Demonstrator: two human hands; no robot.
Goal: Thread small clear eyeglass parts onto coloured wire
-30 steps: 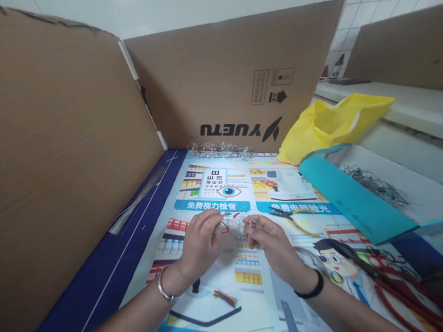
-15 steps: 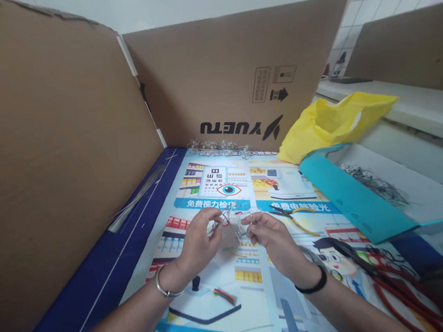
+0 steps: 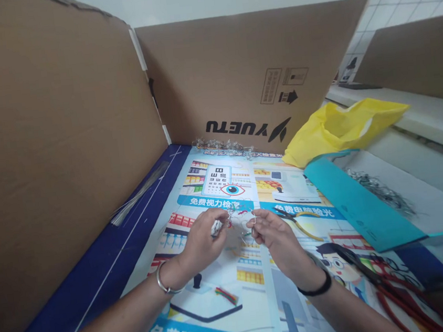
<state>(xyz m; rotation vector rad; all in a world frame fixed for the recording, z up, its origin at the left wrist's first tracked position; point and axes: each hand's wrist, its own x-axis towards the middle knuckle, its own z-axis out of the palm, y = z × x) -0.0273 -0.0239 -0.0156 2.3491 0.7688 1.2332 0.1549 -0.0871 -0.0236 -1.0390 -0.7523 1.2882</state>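
Observation:
My left hand point(image 3: 205, 237), with a metal bangle at the wrist, is closed in a pinch on a thin silvery wire point(image 3: 216, 227). Close by on the right, my right hand point(image 3: 273, 233), wearing a dark wristband, pinches another stretch of thin wire point(image 3: 254, 218) between thumb and forefinger. Both hands are just above the printed poster point(image 3: 224, 263). Fine wire strands show in the gap between them, but whether they join is too small to tell. A small bundle of coloured strips point(image 3: 226, 296) lies below the hands.
Yellow-handled pliers point(image 3: 305, 226) and large red-handled scissors point(image 3: 397, 295) lie to the right. A teal box point(image 3: 362, 204) holds tangled wires point(image 3: 380, 189), with a yellow bag point(image 3: 340, 127) behind. Straight wires point(image 3: 139, 195) lie left. Cardboard panels point(image 3: 242, 63) stand behind and left.
The whole view has shifted slightly, moving the scene rightward. My fingertips are a little farther apart, and the wire between them has changed position. Both hands keep their pinch.

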